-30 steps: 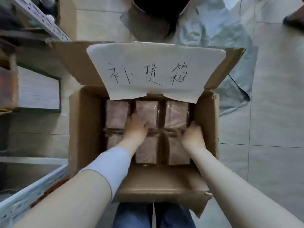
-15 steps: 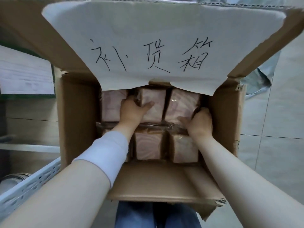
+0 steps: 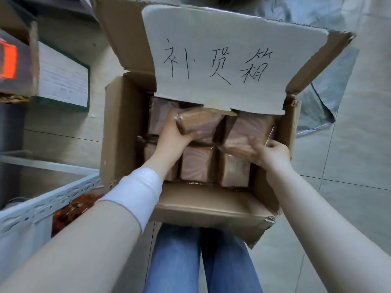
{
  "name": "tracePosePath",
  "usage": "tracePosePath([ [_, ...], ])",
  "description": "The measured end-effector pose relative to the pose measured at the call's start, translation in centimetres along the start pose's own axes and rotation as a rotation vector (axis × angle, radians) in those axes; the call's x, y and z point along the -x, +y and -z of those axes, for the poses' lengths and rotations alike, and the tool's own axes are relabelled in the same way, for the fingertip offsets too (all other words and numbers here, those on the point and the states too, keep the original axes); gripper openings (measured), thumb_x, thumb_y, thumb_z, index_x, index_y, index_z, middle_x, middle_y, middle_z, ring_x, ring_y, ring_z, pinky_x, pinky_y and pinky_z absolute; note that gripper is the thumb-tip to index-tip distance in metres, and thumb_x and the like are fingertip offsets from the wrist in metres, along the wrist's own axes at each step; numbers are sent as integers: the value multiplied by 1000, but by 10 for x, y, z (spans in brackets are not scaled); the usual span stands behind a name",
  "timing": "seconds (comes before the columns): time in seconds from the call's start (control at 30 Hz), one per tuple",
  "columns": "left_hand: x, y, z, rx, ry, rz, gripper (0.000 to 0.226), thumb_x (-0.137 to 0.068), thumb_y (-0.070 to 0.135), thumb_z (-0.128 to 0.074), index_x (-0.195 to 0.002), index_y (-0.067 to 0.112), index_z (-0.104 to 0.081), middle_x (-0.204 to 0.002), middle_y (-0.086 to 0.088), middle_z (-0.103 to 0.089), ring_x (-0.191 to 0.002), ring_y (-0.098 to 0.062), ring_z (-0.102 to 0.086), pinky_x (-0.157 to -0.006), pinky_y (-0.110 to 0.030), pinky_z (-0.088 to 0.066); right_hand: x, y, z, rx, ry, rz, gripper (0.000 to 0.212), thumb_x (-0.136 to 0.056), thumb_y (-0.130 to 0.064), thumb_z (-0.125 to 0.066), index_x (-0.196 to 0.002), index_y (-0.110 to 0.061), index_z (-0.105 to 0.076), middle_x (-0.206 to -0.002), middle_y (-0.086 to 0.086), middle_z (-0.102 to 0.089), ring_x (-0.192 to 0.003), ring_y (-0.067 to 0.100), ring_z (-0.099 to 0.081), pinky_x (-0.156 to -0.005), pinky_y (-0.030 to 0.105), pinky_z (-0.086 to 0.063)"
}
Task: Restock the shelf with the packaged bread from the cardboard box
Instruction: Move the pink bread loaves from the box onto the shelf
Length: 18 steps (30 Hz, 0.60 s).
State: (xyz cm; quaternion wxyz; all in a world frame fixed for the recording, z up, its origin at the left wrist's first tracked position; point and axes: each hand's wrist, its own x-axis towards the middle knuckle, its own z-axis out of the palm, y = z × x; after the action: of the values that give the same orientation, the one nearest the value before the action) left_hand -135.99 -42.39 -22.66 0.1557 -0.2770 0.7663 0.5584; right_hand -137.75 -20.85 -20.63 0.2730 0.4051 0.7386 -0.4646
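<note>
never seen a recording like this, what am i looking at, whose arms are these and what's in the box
No machine here: one camera sits on a person's head and looks down, so both arms are their own. A cardboard box stands open in front of their jeans, with a handwritten paper label on its flap. Inside are wrapped bread packs in rows. The left hand grips the middle back pack, tilted up; the right hand grips the right back pack. A white shelf rail is at the left.

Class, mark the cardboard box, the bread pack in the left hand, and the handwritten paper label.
cardboard box (image 3: 124, 132), head view, left wall.
bread pack (image 3: 203, 125), head view, wrapped upper face.
paper label (image 3: 232, 26), head view, blank area above the writing.
</note>
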Motion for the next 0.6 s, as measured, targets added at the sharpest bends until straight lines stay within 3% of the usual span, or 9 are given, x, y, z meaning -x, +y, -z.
tracePosePath([
  [0.07,23,2,5,39,1,-87,53,-67,3,-77,-98,33,-47,-92,17,-60,-83,16,-57,-75,-3,-43,17,8,5,-40,-48,-36,29,-74,-32,-75,-86,-8,-63,-100,18,-68,-98,37,-64,-92,51,-50],
  [0.17,58,7,11,58,41,-151,51,-66,1,-78,-86,38,-49,-82,21,-61,-73,16,-57,-68,-5,-42,40,24,14,-91,-127,-62,37,-76,-24,-74,-99,2,-62,-94,17,-66,-86,29,-63,-93,51,-49],
  [0.2,69,11,14,95,68,-175,49,-66,0,-78,-85,36,-50,-81,21,-61,-73,15,-57,-68,-6,-43,48,29,19,-99,-159,-54,34,-77,-22,-74,-97,3,-63,-87,14,-65,-77,25,-63,-90,47,-52],
  [0.27,96,23,20,201,125,-215,48,-65,-4,-77,-88,31,-52,-84,18,-62,-75,14,-59,-67,-7,-45,68,40,32,-121,-222,-30,17,-79,-18,-72,-80,-3,-63,-74,6,-63,-60,15,-63,-70,29,-59],
  [0.3,114,31,26,247,165,-232,48,-64,-2,-78,-90,29,-53,-85,16,-62,-76,14,-60,-66,-7,-46,82,44,40,-125,-250,-15,13,-80,-17,-71,-76,-8,-62,-72,3,-62,-58,13,-61,-62,26,-57],
  [0.37,157,47,41,310,254,-243,45,-66,4,-79,-96,25,-52,-89,13,-61,-78,12,-61,-65,-7,-47,116,48,59,-117,-318,23,9,-82,-18,-68,-77,-14,-62,-74,0,-64,-62,12,-59,-62,25,-50],
  [0.5,265,72,88,443,433,-159,31,-77,17,-72,-98,26,-50,-96,13,-59,-89,5,-57,-76,-10,-50,207,42,85,-45,-485,121,12,-84,-19,-66,-94,-13,-63,-79,2,-65,-65,15,-59,-64,27,-44],
  [0.6,353,75,139,578,571,-165,20,-84,24,-63,-99,27,-50,-102,8,-61,-100,-8,-59,-85,-18,-50,288,37,86,47,-608,236,18,-83,-17,-67,-99,-9,-62,-80,5,-69,-66,17,-67,-60,26,-53],
])
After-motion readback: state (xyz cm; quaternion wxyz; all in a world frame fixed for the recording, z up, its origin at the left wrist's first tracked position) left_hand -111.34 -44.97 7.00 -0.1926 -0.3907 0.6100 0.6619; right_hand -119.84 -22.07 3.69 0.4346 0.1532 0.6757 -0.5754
